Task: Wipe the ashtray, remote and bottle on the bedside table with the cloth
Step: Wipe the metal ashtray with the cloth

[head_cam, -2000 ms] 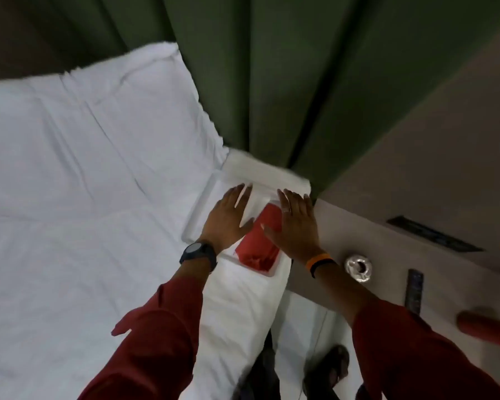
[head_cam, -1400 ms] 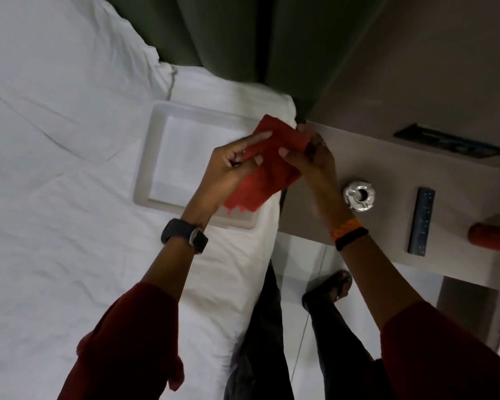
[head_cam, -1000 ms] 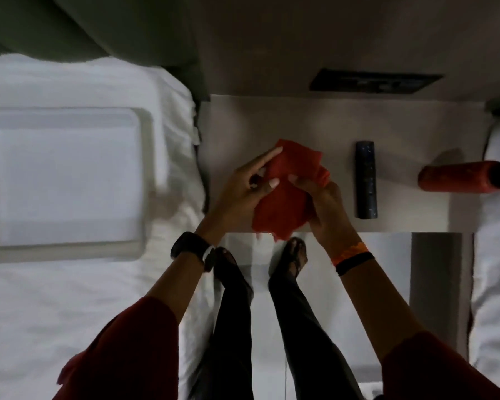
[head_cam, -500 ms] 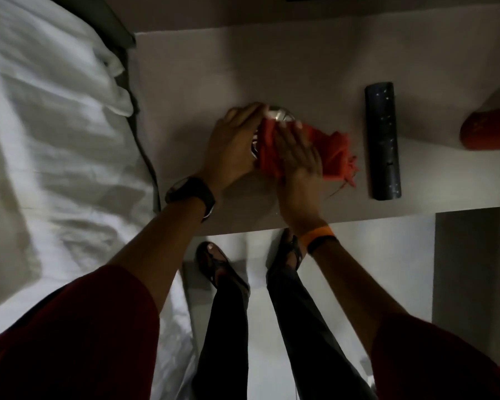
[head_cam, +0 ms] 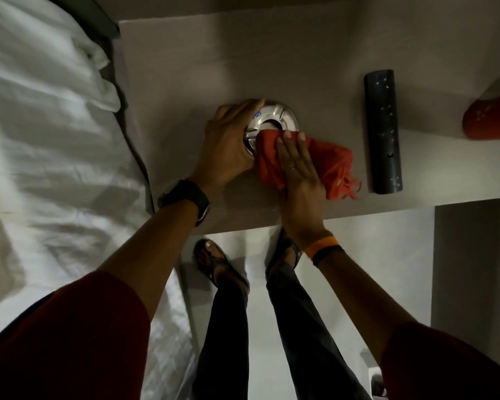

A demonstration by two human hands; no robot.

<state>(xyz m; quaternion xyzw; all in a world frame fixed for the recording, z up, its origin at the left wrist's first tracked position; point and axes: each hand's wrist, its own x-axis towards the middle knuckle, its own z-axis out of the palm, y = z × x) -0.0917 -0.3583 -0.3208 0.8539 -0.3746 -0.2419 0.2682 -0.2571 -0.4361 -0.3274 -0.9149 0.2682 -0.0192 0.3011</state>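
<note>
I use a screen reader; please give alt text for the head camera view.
The right hand presses a red cloth on a metal ashtray steadied by the left hand on a bedside table; a black remote lies to its right.

Dim room, low light. Grey-brown wood-grain bench [head_cam: 185, 67] along the top, front edge lit. Bed with rumpled white sheets [head_cam: 41, 140] at left, just beside the bench. Pale smooth floor [head_cam: 373, 269] below. Grey panel [head_cam: 474, 269] under the bench at right.

Head camera looks steeply down, close above bedside table [head_cam: 272, 53].
</note>
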